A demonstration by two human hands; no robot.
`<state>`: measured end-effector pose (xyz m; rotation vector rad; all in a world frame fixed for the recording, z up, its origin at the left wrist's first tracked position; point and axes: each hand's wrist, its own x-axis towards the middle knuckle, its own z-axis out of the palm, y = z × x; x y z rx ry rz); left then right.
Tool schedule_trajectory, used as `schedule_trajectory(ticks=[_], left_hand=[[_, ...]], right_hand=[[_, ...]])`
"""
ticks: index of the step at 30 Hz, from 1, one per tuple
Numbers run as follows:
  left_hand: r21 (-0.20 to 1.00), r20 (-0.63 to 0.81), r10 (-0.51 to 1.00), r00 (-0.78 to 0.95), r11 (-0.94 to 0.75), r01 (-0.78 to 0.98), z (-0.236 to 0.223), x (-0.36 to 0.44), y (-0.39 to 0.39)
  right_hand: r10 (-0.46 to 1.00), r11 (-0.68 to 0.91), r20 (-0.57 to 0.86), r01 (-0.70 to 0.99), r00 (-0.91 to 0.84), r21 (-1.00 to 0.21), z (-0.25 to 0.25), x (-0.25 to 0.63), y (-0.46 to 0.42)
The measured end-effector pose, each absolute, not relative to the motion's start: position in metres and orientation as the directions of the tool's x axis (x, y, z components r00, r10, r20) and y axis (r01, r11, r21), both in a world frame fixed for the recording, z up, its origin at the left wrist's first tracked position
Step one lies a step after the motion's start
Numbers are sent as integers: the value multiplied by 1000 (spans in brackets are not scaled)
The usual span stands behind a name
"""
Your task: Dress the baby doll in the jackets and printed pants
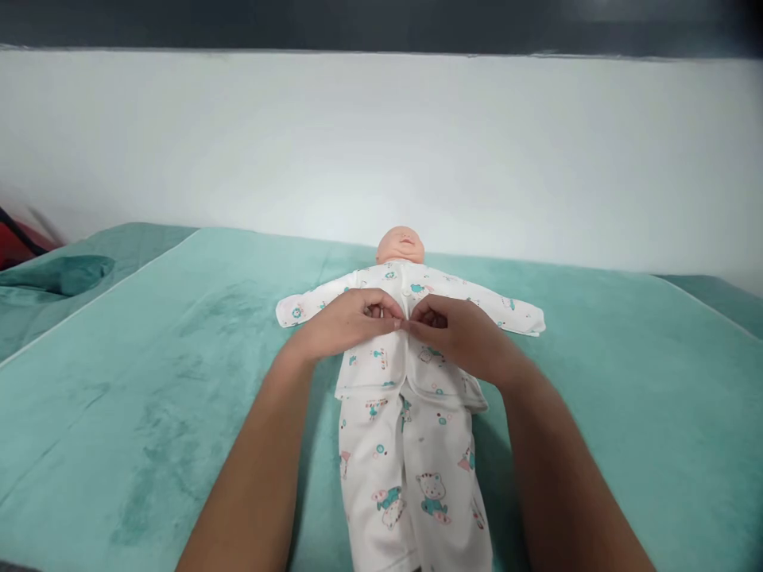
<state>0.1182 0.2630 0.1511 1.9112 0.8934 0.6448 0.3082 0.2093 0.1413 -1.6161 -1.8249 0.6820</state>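
A baby doll [400, 242] lies on its back, dressed in a white printed jacket [377, 365] and matching white pants [417, 477]. Both sleeves are spread out to the sides. Over the middle of the chest, my left hand [358, 322] pinches the jacket's front edge between thumb and fingertips. My right hand [456, 330] pinches the other front edge, its fingertips meeting those of the left at the centre line. A small round button [406, 291] shows just above the fingertips. Whatever lies between the fingertips themselves is hidden.
The doll rests on a green plush cover [179, 381] with a pale seam at the left. Behind it stands a white wall [381, 143] with a dark band along the top. A red object [24, 242] with a black strap sits at the far left edge.
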Motion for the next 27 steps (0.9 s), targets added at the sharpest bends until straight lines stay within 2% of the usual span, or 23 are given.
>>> schedule_trajectory(ticks=[5, 10, 12, 16, 18, 20, 22, 25, 27], left_hand=[[873, 63, 755, 653, -358, 331, 149, 117, 265], [905, 42, 742, 669, -312, 288, 152, 116, 264], [932, 29, 726, 687, -267, 244, 153, 116, 263], [964, 21, 723, 691, -198, 178, 151, 118, 263], [974, 20, 727, 686, -170, 152, 149, 118, 263], [980, 20, 730, 683, -148, 130, 148, 118, 264], [984, 27, 740, 672, -138, 112, 147, 118, 265], [986, 42, 749, 661, -137, 94, 146, 119, 266], [987, 46, 747, 663, -135, 83, 145, 120, 266]], right_hand=[[989, 149, 70, 791, -133, -593, 144, 307, 204], [978, 182, 39, 751, -204, -635, 144, 312, 205], [983, 171, 48, 775, -180, -608, 143, 309, 205], [993, 101, 95, 874, -64, -475, 140, 296, 203], [994, 79, 103, 887, -36, -455, 141, 292, 202], [995, 84, 93, 860, -43, -504, 142, 294, 202], [995, 99, 74, 780, -67, -617, 144, 301, 202], [992, 116, 63, 567, -111, -816, 145, 315, 203], [991, 112, 69, 406, -119, -907, 144, 319, 204]])
